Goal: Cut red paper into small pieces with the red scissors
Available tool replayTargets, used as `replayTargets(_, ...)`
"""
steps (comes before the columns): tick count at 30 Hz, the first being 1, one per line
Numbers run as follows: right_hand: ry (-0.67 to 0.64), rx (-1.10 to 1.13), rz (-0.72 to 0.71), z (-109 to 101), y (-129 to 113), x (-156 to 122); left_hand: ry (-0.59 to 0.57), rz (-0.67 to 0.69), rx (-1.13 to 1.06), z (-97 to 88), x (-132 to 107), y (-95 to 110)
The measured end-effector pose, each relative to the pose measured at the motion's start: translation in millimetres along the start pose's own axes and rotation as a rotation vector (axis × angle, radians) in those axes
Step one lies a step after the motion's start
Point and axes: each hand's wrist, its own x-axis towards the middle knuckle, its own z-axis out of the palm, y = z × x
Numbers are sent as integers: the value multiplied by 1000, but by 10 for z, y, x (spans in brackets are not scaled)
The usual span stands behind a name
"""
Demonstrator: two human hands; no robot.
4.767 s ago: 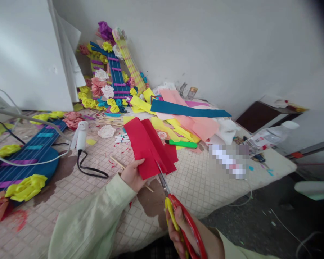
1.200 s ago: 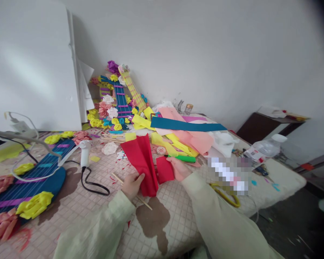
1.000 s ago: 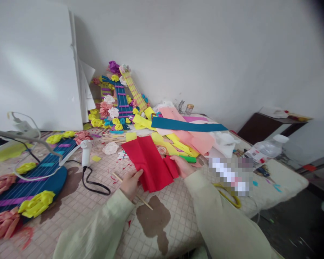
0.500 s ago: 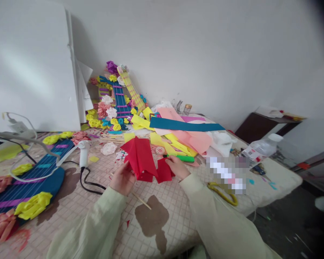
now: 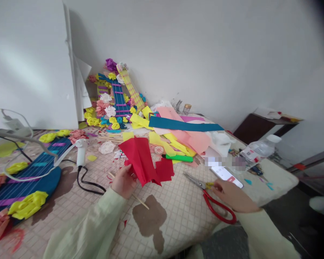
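My left hand (image 5: 123, 181) is closed on the lower edge of a folded red paper sheet (image 5: 140, 160) and holds it up off the quilted table cover (image 5: 178, 201). A smaller red piece (image 5: 165, 169) hangs at its right side. My right hand (image 5: 231, 196) rests far to the right on the red-and-yellow-handled scissors (image 5: 214, 199), which lie flat on the cover with blades pointing left; its fingers curl onto the handles.
A phone (image 5: 226, 173) lies just beyond the scissors. Coloured paper strips (image 5: 183, 126), a green marker (image 5: 179, 157) and a water bottle (image 5: 261, 147) crowd the back right. A glue gun (image 5: 81, 153) with cable, a thin wooden stick (image 5: 136, 196) and blue flower-decorated boards (image 5: 24, 176) lie left.
My right hand left the red paper and moved right to the scissors on the table. My left hand alone now holds the red sheet, folded and raised.
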Motion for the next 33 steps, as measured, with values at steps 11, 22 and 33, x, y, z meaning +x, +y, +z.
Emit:
replayTargets(11,150,125,-114,442,361,-4,153,-50,207,165,-197,-109)
replayTargets(22,84,225,-42,430,418,-213,165,-136,251,-19,-199,65)
replayTargets(33,62,666,95,373,153,-539,161,-237,244,-99,-234,97)
